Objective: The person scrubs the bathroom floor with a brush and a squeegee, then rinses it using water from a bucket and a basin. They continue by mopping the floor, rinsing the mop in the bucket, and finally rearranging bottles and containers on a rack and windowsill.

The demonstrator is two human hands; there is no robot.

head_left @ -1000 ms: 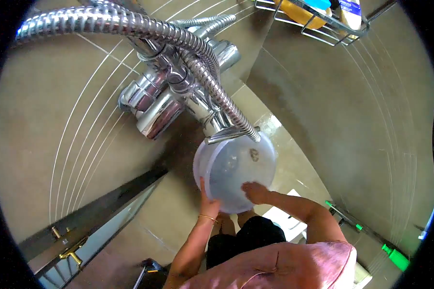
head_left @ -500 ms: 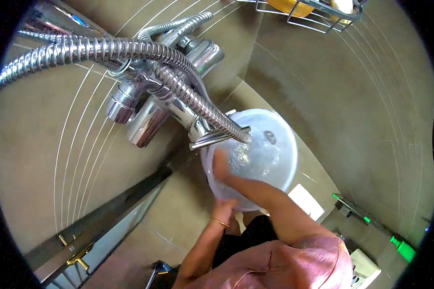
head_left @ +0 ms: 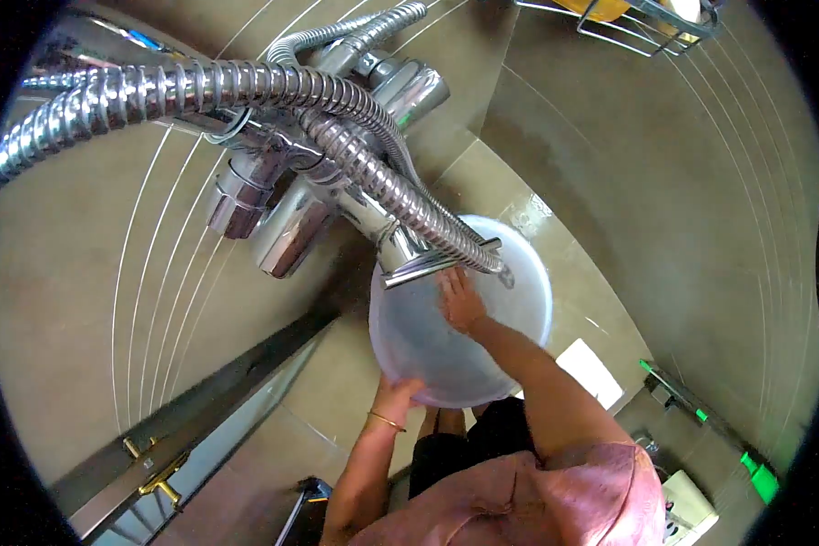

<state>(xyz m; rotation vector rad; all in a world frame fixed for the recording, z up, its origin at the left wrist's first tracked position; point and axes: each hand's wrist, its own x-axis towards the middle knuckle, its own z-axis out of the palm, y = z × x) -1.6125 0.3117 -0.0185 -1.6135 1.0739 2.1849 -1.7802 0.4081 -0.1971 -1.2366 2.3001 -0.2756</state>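
Observation:
A white, translucent bucket [head_left: 428,355] stands beneath the chrome tap on the tiled floor, its open mouth facing me. My left hand [head_left: 399,395], with a thin gold bangle at the wrist, grips the near-left rim. Inside the bucket, my right hand [head_left: 462,302] lies with its fingers stretched out against the inner surface. Nothing shows between those fingers. Part of the bucket's far-left rim is hidden by the tap spout [head_left: 409,250] and the metal hose [head_left: 419,214].
A chrome mixer tap [head_left: 287,227] and coiled hoses hang over the bucket from the left wall. A wire rack [head_left: 628,32] is at the top right. Wet patches [head_left: 530,216] shine on the floor. A dark door frame [head_left: 200,405] with a gold handle [head_left: 161,482] stands lower left.
The bubbling, swirling water seen in the bucket is gone from view, and a wet patch shows on the floor beyond it. My right hand has moved right, fingers now spread.

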